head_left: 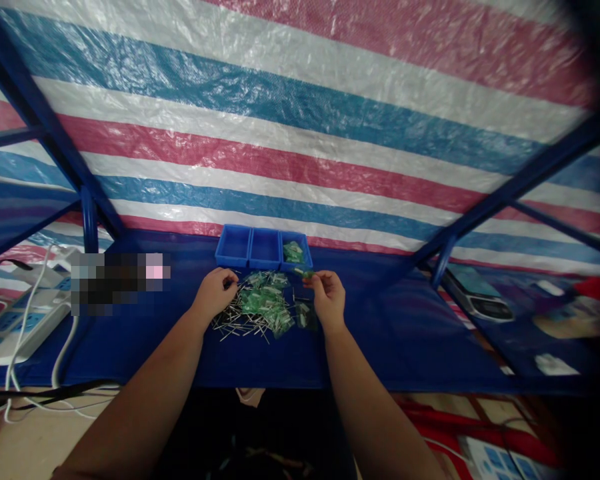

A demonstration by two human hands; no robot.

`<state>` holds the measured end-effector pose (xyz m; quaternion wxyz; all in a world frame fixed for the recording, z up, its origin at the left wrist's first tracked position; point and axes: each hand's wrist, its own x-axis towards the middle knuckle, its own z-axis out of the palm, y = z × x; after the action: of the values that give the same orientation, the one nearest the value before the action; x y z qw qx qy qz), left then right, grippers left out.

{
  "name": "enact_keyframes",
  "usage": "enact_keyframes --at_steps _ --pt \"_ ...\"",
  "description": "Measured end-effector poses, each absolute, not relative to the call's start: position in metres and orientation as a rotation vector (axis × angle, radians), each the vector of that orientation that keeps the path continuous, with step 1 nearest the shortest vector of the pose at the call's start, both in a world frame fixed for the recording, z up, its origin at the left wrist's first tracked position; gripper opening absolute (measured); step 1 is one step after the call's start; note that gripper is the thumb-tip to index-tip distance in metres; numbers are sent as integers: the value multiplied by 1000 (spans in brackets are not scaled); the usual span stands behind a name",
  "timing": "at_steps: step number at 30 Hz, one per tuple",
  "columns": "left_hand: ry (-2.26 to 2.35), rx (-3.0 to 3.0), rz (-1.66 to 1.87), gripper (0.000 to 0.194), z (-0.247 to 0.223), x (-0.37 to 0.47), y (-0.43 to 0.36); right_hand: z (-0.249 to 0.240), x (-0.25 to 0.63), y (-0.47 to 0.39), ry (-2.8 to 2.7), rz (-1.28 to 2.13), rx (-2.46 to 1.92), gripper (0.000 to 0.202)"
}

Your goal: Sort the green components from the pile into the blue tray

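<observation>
Nearest, the worktop's front edge [265, 387] leaves a blue strip before loose metal rods [243, 325] and green pieces [266, 301], with side room beyond both forearms. The left hand [215, 293] curls beside them, its grip unclear; the right hand [330, 300] pinches a green item [306, 274]. Farther, a smaller green batch [293, 252] sits in the right tray [309, 255], near the striped sheet [260, 183].

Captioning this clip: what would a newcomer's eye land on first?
The red, white and blue striped sheet filling the background. Next, the jumbled pile of thin metal pins and green packets on the blue table, between left hand and right hand. Then three blue bins just behind it, the rightmost holding greenish packets.
</observation>
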<state>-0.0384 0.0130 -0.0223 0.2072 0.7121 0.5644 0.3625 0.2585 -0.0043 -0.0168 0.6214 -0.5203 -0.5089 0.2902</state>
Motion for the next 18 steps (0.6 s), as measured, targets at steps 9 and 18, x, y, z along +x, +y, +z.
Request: enact_keyframes --at_steps 9,18 --pt "1550 1956 1039 12 -24 -38 13 15 259 58 -1409 326 -1239 20" --pt "1556 1970 1013 12 -22 -38 12 17 253 106 -1926 56 -1668 16"
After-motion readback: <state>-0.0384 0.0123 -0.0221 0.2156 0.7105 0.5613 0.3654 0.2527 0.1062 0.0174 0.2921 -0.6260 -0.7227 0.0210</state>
